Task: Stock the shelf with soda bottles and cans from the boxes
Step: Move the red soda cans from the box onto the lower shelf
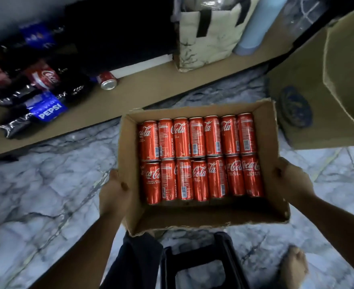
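An open cardboard box is held above the marble floor, filled with two rows of several red Coca-Cola cans lying on their sides. My left hand grips the box's left wall, thumb over the rim. My right hand grips its right wall. On the low brown shelf board at the left lie Pepsi bottles and Coca-Cola bottles. One red can lies on its side on that board.
A cream tote bag and a pale blue cylinder stand at the back of the shelf. A second large cardboard box sits at the right. A black stool is below the box, with my bare foot beside it.
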Action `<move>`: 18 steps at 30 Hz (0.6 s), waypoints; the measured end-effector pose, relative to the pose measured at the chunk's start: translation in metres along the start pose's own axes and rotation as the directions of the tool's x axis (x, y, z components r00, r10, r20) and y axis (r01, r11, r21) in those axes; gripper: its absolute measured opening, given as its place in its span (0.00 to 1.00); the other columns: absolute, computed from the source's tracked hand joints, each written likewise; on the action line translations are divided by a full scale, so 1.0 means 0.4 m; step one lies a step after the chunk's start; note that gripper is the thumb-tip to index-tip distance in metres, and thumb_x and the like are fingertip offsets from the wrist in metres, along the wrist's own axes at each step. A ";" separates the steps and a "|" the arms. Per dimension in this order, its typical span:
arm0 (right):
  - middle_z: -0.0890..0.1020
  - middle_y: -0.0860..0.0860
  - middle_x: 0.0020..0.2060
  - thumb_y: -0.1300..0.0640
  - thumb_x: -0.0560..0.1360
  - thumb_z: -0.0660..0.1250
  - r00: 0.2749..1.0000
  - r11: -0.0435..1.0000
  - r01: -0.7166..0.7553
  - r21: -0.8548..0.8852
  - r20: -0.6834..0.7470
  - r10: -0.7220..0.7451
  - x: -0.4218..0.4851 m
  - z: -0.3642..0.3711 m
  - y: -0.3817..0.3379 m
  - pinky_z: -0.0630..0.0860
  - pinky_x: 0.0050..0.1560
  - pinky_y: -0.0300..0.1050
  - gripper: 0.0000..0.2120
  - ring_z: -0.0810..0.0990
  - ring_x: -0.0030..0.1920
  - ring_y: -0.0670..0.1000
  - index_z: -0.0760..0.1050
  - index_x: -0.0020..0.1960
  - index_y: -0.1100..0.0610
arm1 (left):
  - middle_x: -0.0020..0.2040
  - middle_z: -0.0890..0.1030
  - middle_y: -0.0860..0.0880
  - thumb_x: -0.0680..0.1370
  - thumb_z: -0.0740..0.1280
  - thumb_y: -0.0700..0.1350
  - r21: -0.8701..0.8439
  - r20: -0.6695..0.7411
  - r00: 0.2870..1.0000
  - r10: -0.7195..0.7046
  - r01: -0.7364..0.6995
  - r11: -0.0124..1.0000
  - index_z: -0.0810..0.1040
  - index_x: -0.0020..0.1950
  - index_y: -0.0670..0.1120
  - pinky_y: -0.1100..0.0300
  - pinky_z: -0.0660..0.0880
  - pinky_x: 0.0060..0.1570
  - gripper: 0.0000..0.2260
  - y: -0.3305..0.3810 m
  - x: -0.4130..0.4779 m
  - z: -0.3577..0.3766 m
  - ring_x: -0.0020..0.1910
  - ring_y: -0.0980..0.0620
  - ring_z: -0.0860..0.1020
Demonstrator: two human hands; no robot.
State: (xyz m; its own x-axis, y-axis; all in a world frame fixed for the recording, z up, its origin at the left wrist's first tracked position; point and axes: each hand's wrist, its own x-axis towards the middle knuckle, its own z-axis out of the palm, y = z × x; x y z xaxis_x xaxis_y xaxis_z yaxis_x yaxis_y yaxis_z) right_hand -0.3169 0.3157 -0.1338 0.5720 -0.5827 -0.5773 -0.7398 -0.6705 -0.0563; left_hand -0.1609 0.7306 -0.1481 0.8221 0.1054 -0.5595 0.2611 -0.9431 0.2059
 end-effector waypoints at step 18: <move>0.77 0.59 0.66 0.48 0.83 0.60 0.960 0.927 0.252 0.279 0.047 -0.275 0.105 -0.127 -0.174 0.74 0.63 0.56 0.25 0.78 0.62 0.63 0.61 0.78 0.52 | 0.60 0.81 0.37 0.80 0.61 0.37 -0.167 -0.108 0.985 -0.135 0.116 0.979 0.69 0.73 0.41 0.48 0.75 0.52 0.20 0.039 -0.037 -0.073 0.56 0.34 0.79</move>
State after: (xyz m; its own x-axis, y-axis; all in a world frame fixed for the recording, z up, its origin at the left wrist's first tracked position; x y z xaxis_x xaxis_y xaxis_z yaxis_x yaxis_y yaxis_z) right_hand -0.2233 0.3146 -0.1125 0.7362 -0.3534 -0.5772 -0.6402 -0.6401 -0.4247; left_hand -0.1542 0.7236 -0.1132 0.8289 0.2653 -0.4925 0.4355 -0.8586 0.2704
